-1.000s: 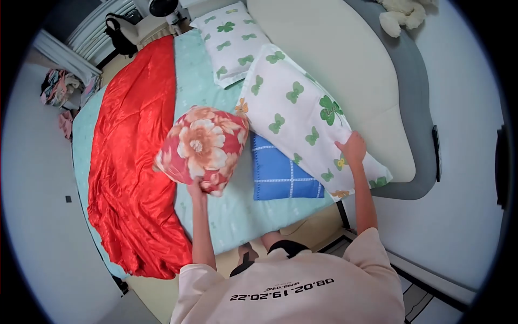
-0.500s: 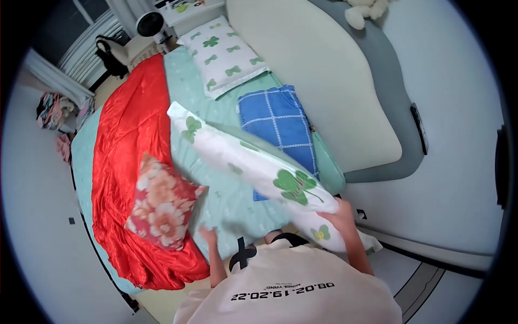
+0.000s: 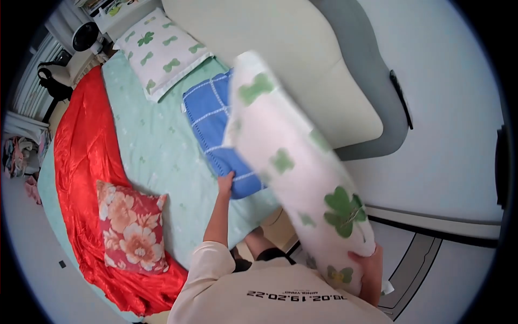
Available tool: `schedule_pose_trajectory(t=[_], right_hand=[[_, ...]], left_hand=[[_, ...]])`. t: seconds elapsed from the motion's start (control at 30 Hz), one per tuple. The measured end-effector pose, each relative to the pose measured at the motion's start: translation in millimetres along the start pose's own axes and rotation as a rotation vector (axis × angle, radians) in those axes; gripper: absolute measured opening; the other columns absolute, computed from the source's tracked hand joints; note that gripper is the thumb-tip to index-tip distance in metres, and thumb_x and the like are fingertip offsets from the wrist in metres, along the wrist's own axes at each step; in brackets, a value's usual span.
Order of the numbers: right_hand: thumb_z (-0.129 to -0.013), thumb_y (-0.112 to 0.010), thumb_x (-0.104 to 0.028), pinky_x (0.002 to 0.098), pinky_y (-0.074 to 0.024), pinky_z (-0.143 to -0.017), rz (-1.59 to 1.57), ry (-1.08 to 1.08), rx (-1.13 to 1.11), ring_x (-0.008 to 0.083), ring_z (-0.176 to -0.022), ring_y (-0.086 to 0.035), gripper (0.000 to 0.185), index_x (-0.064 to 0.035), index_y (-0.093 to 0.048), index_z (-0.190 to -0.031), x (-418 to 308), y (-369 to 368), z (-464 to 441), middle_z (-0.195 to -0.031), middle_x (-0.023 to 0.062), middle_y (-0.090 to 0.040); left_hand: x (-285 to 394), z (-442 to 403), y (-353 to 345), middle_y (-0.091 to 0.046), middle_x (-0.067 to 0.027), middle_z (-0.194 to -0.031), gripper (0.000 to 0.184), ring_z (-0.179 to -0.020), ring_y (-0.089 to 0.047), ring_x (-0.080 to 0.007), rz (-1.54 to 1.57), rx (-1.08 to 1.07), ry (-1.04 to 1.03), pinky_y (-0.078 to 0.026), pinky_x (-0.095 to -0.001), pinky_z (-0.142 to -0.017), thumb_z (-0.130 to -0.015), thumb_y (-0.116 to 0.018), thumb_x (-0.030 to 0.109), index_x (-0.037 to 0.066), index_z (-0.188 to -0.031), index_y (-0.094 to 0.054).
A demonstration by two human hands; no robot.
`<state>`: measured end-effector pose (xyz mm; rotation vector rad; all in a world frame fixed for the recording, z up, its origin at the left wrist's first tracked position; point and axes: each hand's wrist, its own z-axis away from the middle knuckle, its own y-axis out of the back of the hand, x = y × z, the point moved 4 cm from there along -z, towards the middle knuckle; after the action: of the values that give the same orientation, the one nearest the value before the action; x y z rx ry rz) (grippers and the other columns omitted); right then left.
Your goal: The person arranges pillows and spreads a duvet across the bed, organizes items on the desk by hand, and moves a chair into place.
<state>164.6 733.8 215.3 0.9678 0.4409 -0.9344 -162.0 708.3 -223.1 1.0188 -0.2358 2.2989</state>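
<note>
- Head view: the clover pillow [image 3: 294, 156] was raised and tilted over the near side of the bed, its upper part blurred, its lower end by the person's shirt [image 3: 280, 294].
- Right hand [image 3: 369, 263] gripped the clover pillow near its lower end; thumb lay on the fabric, remaining fingers mostly hidden.
- Left hand [image 3: 226, 183] was at the near edge of the blue pillow [image 3: 208, 116], touching it. Fingers looked close together; could not tell whether they pinched the cloth.
- Blue pillow lay on the green sheet [image 3: 143, 135], partly covered from view by the clover pillow.
- Second clover pillow [image 3: 162, 51] lay flat farther up the bed, beside the headboard [image 3: 280, 48].
- Floral cushion [image 3: 132, 229] rested on the red quilt [image 3: 89, 140], well apart from both hands.
- Red quilt ran along the bed's left side, bunched at its near end.
- Fan [image 3: 86, 38] stood beyond the far corner, near the white cabinet [image 3: 121, 19].
</note>
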Motion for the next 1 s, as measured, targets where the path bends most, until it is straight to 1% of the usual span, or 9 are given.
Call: schedule_pose_trajectory(t=[0.13,0.27,0.3,0.4,0.6,0.7,0.8,0.87,1.0], right_hand=[[-0.054,-0.064,-0.002,0.0277,-0.0434,-0.066,-0.187,0.062,0.015,0.0167,-0.071,-0.055,0.038,0.0029,-0.054,-0.090,-18,-13,0,-0.082,0.0087,-0.058],[-0.055,-0.063,-0.002,0.0264,-0.0427,-0.063,-0.072,0.144,-0.071,0.0149,-0.069,-0.055,0.034,0.0036,-0.055,-0.088,-30,-26,-3,-0.079,0.0090,-0.058],[-0.055,-0.062,-0.001,0.0261,-0.0425,-0.063,-0.116,0.193,-0.109,0.0143,-0.067,-0.055,0.033,0.0040,-0.055,-0.087,-28,-33,-5,-0.077,0.0092,-0.058],[-0.055,-0.062,-0.001,0.0260,-0.0426,-0.062,-0.169,0.193,-0.195,0.0148,-0.067,-0.055,0.033,0.0043,-0.054,-0.087,-47,-57,0,-0.077,0.0095,-0.058],[-0.051,-0.066,-0.002,0.0278,-0.0437,-0.065,-0.146,0.247,-0.193,0.0187,-0.067,-0.055,0.043,0.0046,-0.053,-0.092,-81,-74,-13,-0.078,0.0100,-0.058],[-0.056,-0.066,-0.008,0.0281,-0.0434,-0.068,-0.437,0.270,-0.443,0.0200,-0.075,-0.055,0.050,0.0027,-0.049,-0.101,-96,-94,-42,-0.087,0.0109,-0.056],[-0.062,-0.064,-0.016,0.0284,-0.0430,-0.072,-0.484,0.048,-0.755,0.0195,-0.083,-0.053,0.052,0.0014,-0.044,-0.107,-85,-136,-101,-0.095,0.0117,-0.054],[-0.065,-0.063,-0.018,0.0288,-0.0431,-0.073,-0.322,0.004,-0.861,0.0192,-0.083,-0.053,0.050,0.0016,-0.045,-0.106,-63,-174,-132,-0.095,0.0114,-0.054],[-0.064,-0.066,-0.024,0.0280,-0.0427,-0.071,-0.235,0.289,-0.723,0.0173,-0.082,-0.052,0.054,0.0028,-0.045,-0.105,-23,-218,-184,-0.094,0.0106,-0.054]], left_hand=[[101,71,52,-0.055,-0.0110,-0.085,0.043,-0.077,-0.051,-0.0211,0.141,0.189,-0.285,-0.040,-0.0312,-0.070,-0.055,-0.059,0.011,-0.005,-0.094,-0.050],[167,159,214,-0.053,-0.0099,-0.084,0.045,-0.068,-0.053,-0.0175,0.043,0.344,-0.636,-0.045,-0.0261,-0.058,-0.056,-0.057,0.004,-0.003,-0.099,-0.047],[169,185,253,-0.052,-0.0096,-0.087,0.052,-0.075,-0.051,-0.0198,0.117,0.456,-0.577,-0.041,-0.0270,-0.067,-0.054,-0.059,0.005,-0.003,-0.103,-0.045],[174,271,337,-0.050,-0.0117,-0.092,0.057,-0.081,-0.049,-0.0208,-0.252,0.932,-0.623,-0.040,-0.0283,-0.071,-0.053,-0.059,0.003,-0.004,-0.106,-0.041],[139,310,351,-0.045,-0.0167,-0.102,0.053,-0.095,-0.043,-0.0268,-0.924,1.227,-0.873,-0.032,-0.0346,-0.082,-0.061,-0.063,0.010,-0.005,-0.106,-0.040],[99,241,292,-0.037,-0.0163,-0.113,0.048,-0.103,-0.038,-0.0271,-0.247,0.566,-0.687,-0.028,-0.0350,-0.088,-0.073,-0.056,0.012,-0.002,-0.114,-0.035],[87,193,192,-0.036,-0.0145,-0.118,0.050,-0.107,-0.036,-0.0235,-0.331,0.207,-0.412,-0.026,-0.0309,-0.091,-0.081,-0.044,0.031,-0.003,-0.116,-0.032],[46,159,134,-0.040,-0.0133,-0.116,0.063,-0.105,-0.038,-0.0219,0.376,-0.224,0.015,-0.028,-0.0296,-0.090,-0.080,-0.035,0.048,-0.004,-0.117,-0.032],[28,154,146,-0.049,-0.0131,-0.102,0.057,-0.087,-0.050,-0.0192,0.408,0.085,0.032,-0.041,-0.0307,-0.075,-0.076,-0.048,0.038,-0.004,-0.112,-0.039]])
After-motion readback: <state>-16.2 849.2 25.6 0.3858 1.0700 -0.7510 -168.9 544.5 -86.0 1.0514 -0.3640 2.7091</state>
